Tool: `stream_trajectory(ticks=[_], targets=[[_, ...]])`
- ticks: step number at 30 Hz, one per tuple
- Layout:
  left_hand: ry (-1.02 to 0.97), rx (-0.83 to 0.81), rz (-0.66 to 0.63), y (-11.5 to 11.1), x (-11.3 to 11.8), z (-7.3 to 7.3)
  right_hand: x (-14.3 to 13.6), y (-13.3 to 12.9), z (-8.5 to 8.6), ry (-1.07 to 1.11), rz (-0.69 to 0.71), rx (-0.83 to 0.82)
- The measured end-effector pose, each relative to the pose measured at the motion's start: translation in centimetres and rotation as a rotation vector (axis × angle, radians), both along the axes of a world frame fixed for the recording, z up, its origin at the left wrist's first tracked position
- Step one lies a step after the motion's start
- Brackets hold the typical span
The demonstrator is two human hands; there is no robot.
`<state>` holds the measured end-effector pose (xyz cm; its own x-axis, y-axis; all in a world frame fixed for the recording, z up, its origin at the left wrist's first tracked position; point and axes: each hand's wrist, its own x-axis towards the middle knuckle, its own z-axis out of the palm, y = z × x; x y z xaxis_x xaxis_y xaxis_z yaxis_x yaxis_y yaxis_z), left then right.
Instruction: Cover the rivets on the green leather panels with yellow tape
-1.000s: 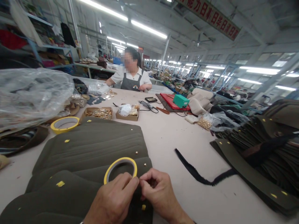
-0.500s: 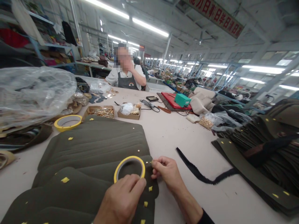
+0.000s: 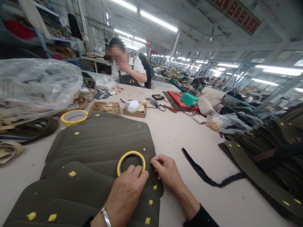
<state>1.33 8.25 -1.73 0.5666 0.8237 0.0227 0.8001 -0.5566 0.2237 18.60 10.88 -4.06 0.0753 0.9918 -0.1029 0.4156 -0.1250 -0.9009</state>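
Down at the near edge of the pale worktable (image 3: pixel 170 135), the left hand (image 3: pixel 127 192) rests fingers-down on a yellow roll of narrow tape (image 3: pixel 131 162) lying flat on fanned dark olive fabric panels (image 3: pixel 99 142). Just beside the roll, the right hand (image 3: pixel 167 171) pinches its fingertips at a panel's edge; what they grip is too small to tell. Small yellow tape squares (image 3: pixel 151 202) dot the panels nearby.

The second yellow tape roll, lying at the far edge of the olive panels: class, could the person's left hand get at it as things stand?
Probably yes: the left hand rests on the near tape roll, and only flat olive panels lie before the far roll.
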Motion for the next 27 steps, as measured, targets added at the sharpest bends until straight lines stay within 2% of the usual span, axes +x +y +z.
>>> stream_trajectory(ticks=[3,8,11,16,19,23,27], targets=[[-0.009,0.002,-0.001,0.1,-0.1,-0.1,0.2,0.3,0.1,0.016,-0.003,-0.019],[-0.018,0.008,0.007,0.1,-0.1,-0.3,1.0,0.3,-0.2,0.218,0.054,-0.108],[-0.031,-0.001,0.008,0.1,-0.1,-0.3,0.9,0.0,-0.3,0.109,0.071,-0.057],[-0.029,-0.001,0.011,0.1,-0.2,-0.3,0.2,-0.4,-0.4,-0.078,0.049,0.125],[-0.015,0.002,0.007,0.2,-0.2,-0.3,-0.1,-0.4,-0.5,-0.121,0.038,0.153],[-0.007,0.008,0.009,0.2,0.0,-0.1,0.0,0.0,-0.4,-0.097,0.021,0.091],[-0.004,-0.002,0.014,0.1,-0.1,0.0,0.9,0.3,-0.7,0.097,-0.074,-0.025]])
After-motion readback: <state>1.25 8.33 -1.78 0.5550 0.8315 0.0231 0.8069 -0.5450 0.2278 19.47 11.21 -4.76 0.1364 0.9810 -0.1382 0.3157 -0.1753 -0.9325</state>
